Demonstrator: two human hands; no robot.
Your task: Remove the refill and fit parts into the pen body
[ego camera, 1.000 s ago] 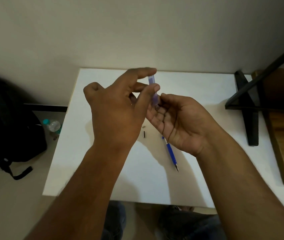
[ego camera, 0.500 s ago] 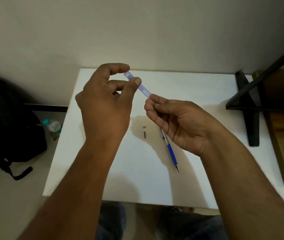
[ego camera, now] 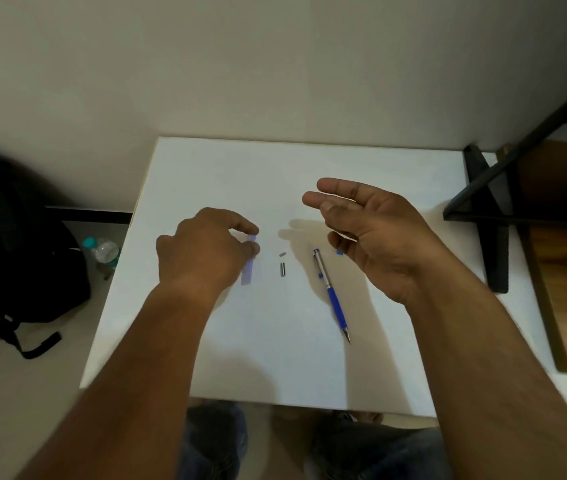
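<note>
Hands over a white table (ego camera: pixel 206 358) — the left hand (ego camera: pixel 206 251) is low, fingers curled, thumb and forefinger pinching the top end of a translucent violet tube (ego camera: pixel 248 268). The tube's long axis runs roughly toward and away from the person, its free end pointing back toward the wrist; whether that end rests on the tabletop cannot be told. The right hand (ego camera: pixel 375 233) hovers higher, palm turned inward, fingers relaxed and slightly spread, holding nothing.

Between the hands lie two small parts: a dark metal sleeve (ego camera: pixel 281 269) and, just beyond it, a tiny grey piece (ego camera: pixel 282 253). A blue pen (ego camera: pixel 331 294) lies just right of these, tip toward the person, nearer the right hand than the left. A small blue fragment (ego camera: pixel 339 252) shows beside the right palm.

Off the table to the left — a black backpack (ego camera: pixel 15 265) and a water bottle (ego camera: pixel 102 251) on the floor.
</note>
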